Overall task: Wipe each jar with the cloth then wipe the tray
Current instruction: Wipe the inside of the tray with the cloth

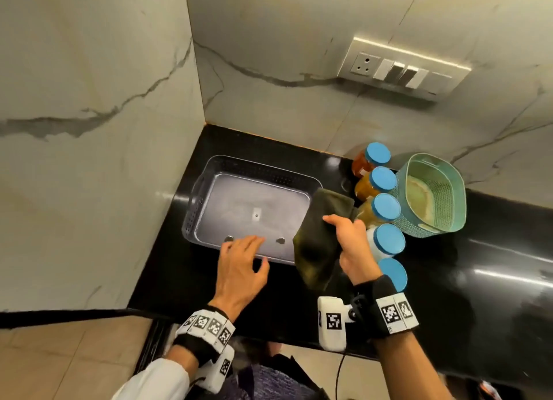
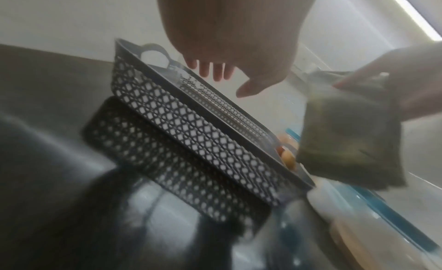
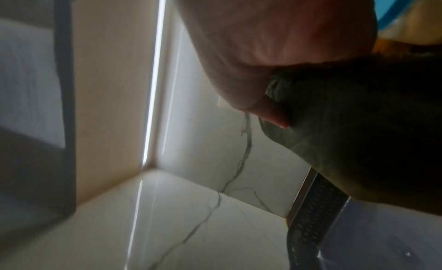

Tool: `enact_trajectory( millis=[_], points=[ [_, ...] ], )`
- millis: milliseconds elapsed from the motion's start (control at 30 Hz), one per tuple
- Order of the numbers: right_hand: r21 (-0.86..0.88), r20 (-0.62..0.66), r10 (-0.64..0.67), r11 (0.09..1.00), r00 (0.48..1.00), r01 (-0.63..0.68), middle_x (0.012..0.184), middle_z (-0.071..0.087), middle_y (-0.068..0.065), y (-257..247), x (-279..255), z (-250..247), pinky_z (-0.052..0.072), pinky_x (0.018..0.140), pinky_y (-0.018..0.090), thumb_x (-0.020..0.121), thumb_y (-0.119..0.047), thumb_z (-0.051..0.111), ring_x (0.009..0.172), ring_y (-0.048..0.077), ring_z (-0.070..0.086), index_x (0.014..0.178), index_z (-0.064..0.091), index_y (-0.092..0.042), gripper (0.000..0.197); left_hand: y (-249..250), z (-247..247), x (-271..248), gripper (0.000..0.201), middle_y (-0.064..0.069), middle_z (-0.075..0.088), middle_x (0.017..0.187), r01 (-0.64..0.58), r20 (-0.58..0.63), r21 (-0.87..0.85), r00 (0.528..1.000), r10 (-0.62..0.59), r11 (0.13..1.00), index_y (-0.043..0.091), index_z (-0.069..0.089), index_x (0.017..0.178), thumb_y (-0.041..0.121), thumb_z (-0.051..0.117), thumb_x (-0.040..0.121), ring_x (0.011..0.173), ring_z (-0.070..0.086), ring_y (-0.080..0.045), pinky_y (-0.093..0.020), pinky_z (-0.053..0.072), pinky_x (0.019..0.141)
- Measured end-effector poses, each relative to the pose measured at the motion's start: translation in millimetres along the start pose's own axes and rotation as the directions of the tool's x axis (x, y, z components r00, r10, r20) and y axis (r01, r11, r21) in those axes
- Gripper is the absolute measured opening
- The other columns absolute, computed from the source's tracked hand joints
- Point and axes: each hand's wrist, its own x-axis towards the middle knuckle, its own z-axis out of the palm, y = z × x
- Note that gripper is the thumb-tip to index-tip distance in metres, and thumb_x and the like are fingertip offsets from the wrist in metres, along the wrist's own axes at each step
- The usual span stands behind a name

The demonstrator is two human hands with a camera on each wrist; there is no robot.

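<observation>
A grey perforated tray (image 1: 196,203) (image 2: 181,126) stands empty on the black counter. My left hand (image 1: 244,254) (image 2: 222,74) hovers open over the tray's near rim, fingers spread. My right hand (image 1: 348,244) holds a dark green cloth (image 1: 317,244) (image 2: 344,138) (image 3: 358,126) above the tray's right end, thumb (image 3: 270,113) pressed on the fabric. Several jars with blue lids (image 1: 387,208) stand in a row just right of the cloth, with orange, yellow and white contents.
A teal perforated basket (image 1: 434,196) sits right of the jars. Marble walls close the corner at the left and back. A switch panel (image 1: 401,70) is on the back wall. The glossy black counter (image 1: 478,265) extends to the right.
</observation>
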Motion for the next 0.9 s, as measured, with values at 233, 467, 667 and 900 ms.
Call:
enact_trajectory(
  millis=[233,467,667,900],
  points=[
    [-0.567,0.164,-0.499,0.658,0.851,0.495,0.085,0.068,-0.009,4,1,17,0.060,0.081,0.037,0.093,-0.022,0.070,0.083,0.008,0.065,0.087,0.065,-0.031,0.012,-46,-37,23,0.075,-0.018,0.049,0.145,0.433,-0.264,-0.030,0.866,-0.425,0.901,0.003,0.051,0.137,0.024,0.080,0.071,0.131,0.047,-0.042,-0.055,0.040,0.103],
    [-0.613,0.644,-0.632,-0.089,0.431,0.785,0.094,0.059,0.006,15,64,102,0.038,0.061,0.028,0.082,-0.008,0.067,0.077,0.020,0.052,0.104,0.074,-0.010,0.023,-65,-5,41,0.075,-0.030,0.051,0.141,0.566,-0.246,-0.383,0.699,-0.672,0.730,-0.007,0.044,0.146,-0.006,0.067,0.075,0.130,0.049,-0.050,-0.059,0.039,0.112],
    [-0.480,0.875,-0.063,-0.250,0.481,0.841,0.105,0.060,0.009,74,138,160,0.054,0.076,0.043,0.071,-0.016,0.067,0.091,0.035,0.062,0.115,0.065,-0.011,0.044,-81,13,44,0.074,-0.020,0.064,0.122,0.490,-0.345,-0.438,0.682,-0.645,0.754,0.000,0.061,0.133,-0.020,0.053,0.062,0.112,0.061,-0.043,-0.056,0.052,0.096],
    [-0.416,0.886,-0.235,-0.019,0.400,0.909,0.098,0.069,0.000,94,180,155,0.052,0.079,0.034,0.070,-0.021,0.064,0.088,0.024,0.065,0.106,0.064,-0.019,0.036,-100,6,57,0.079,-0.009,0.064,0.122,0.415,-0.317,-0.390,0.778,-0.543,0.822,0.008,0.062,0.135,-0.021,0.053,0.063,0.103,0.067,-0.036,-0.047,0.058,0.089]
  ],
)
